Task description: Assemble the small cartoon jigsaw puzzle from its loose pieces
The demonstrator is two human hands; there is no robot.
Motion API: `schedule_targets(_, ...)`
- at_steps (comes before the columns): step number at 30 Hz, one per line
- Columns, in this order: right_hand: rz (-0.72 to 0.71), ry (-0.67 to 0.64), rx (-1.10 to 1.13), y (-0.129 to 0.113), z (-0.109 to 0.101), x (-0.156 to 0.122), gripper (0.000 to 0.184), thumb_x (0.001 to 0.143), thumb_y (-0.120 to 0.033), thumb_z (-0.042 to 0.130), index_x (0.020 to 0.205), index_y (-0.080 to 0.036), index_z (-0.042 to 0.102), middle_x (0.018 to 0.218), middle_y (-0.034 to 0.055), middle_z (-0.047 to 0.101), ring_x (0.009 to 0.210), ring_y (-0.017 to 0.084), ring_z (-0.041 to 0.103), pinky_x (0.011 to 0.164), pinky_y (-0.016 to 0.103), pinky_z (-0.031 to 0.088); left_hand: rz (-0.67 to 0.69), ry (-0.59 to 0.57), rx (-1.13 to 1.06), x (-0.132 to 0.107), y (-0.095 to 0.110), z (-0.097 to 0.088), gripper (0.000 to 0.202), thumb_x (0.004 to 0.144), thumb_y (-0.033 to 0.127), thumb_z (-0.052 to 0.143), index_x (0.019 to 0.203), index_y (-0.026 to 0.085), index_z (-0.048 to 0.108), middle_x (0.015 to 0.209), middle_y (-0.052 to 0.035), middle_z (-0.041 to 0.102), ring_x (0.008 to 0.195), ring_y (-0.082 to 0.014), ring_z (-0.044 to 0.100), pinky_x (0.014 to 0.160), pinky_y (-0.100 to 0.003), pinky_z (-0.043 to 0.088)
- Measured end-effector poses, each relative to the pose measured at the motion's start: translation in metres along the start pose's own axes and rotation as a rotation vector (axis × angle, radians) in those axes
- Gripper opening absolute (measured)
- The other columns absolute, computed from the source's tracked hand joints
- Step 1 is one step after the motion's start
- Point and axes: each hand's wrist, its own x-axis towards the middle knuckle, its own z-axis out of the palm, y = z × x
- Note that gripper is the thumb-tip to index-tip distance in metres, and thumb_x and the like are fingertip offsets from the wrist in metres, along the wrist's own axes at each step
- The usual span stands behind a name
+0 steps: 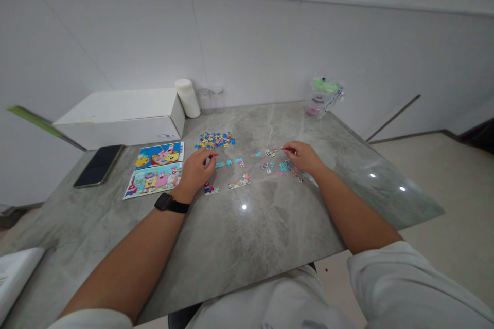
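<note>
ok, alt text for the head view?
A person's left hand and right hand rest among loose jigsaw pieces on a grey marble table. Two cartoon pictures, a phone and a white box lie to the left.

One table (250,231) holds one white box (123,118), one phone (99,165), one white bottle (187,97), two clear jars (204,100) (218,97) and one bagged container (322,96). There are two picture cards (160,154) (153,180), one heap of puzzle pieces (215,140), and roughly ten small loose clusters (239,181) spread beside it, their single pieces too small to count. Two hands (196,167) (303,156) show, with one watch (170,202) between them, on the left wrist.
</note>
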Motion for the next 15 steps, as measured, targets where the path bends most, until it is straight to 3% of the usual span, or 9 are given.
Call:
schedule_targets(8, -0.115, -0.078, -0.045, -0.003, -0.008, -0.001, 0.026, 0.096, -0.014, 0.059, 0.111, -0.020, 0.080, 0.111, 0.0088, 0.076, 0.101, 0.020, 0.067, 0.096, 0.030, 0.048, -0.001, 0.001, 0.013, 0.000, -0.002, 0.000, 0.022, 0.097, 0.025, 0.054, 0.106, 0.021, 0.075, 0.095, -0.0043, 0.072, 0.078, -0.0189, 0.061, 0.077, -0.032, 0.049)
schedule_targets(15, -0.232, -0.222, -0.014, 0.002, -0.017, -0.005, 0.040, 0.080, 0.001, 0.058, 0.095, -0.024, 0.086, 0.106, 0.0060, 0.075, 0.101, 0.019, 0.068, 0.099, 0.029, 0.049, -0.015, -0.001, 0.011, 0.000, 0.002, -0.002, 0.022, 0.097, 0.028, 0.054, 0.104, 0.022, 0.075, 0.090, -0.0036, 0.070, 0.074, -0.0184, 0.059, 0.074, -0.032, 0.048)
